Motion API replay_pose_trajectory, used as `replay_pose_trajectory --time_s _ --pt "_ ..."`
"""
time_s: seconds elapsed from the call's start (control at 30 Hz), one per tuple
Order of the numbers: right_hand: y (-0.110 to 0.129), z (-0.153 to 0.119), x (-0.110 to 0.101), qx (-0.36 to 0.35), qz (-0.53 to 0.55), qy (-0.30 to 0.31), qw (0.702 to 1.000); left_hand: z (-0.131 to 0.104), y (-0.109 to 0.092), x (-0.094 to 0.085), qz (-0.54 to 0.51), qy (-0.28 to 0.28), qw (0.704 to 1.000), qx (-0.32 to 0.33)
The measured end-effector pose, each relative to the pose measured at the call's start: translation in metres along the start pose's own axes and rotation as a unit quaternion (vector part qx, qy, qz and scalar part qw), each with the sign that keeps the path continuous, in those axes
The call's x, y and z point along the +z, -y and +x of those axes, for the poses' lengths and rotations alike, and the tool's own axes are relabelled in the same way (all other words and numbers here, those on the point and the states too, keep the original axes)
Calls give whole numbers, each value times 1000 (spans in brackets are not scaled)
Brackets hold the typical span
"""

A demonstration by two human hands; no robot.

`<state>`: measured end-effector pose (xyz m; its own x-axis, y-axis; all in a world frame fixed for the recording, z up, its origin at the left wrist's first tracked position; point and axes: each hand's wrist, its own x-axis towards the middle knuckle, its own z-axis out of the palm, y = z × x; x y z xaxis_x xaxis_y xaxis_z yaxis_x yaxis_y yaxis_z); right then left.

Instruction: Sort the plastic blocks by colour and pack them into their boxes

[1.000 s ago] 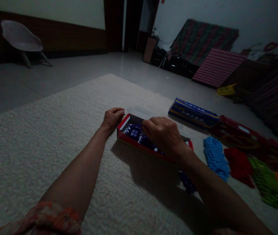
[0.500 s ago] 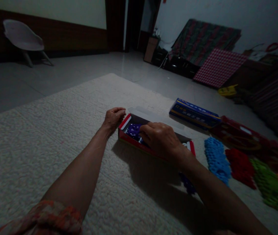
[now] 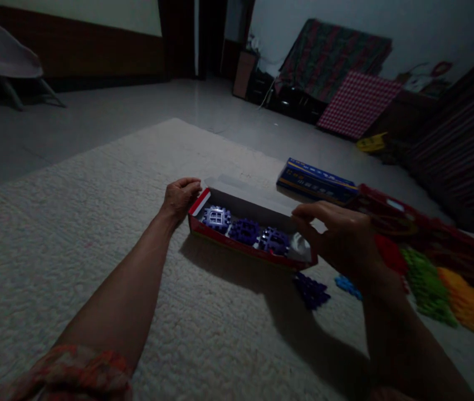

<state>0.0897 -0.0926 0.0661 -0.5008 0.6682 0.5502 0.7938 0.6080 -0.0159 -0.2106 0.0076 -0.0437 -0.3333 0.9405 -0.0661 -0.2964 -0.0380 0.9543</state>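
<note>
Looking light and bendy, the box (image 3: 240, 247) suits end holds; left hand (image 3: 179, 197) and right hand (image 3: 341, 234) curl close by, each grip's hold unclear.

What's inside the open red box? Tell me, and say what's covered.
Inside the red box: three purple toothed clusters in a row, with something whitish, too dim to identify, at the right end. Whatever lies beneath them is covered.

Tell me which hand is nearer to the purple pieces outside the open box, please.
Right. The right hand is raised just beyond those purple pieces; the left hand is farther away, at the left end of the open box.
</note>
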Motion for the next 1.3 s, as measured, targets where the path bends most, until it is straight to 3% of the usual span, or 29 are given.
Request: replay_pose_trajectory --time_s 0.13,0.3,0.43,0.63,1.07,1.3 --pt "-11 -28 -21 64 -18 26 997 -4 -3 2 29 -16 999 16" --pt "-14 -73 -39 131 -11 177 975 -5 -2 3 24 -19 999 19" --pt "-9 -109 -37 162 17 269 949 -4 -1 1 25 -22 999 23" --pt "1 -123 -26 198 75 308 927 -9 -3 3 34 -23 999 34" --pt "-11 -121 -7 211 92 317 920 -10 -4 4 32 -22 999 30" --pt "-24 -124 8 233 83 222 943 -13 -5 6 46 -28 998 33"
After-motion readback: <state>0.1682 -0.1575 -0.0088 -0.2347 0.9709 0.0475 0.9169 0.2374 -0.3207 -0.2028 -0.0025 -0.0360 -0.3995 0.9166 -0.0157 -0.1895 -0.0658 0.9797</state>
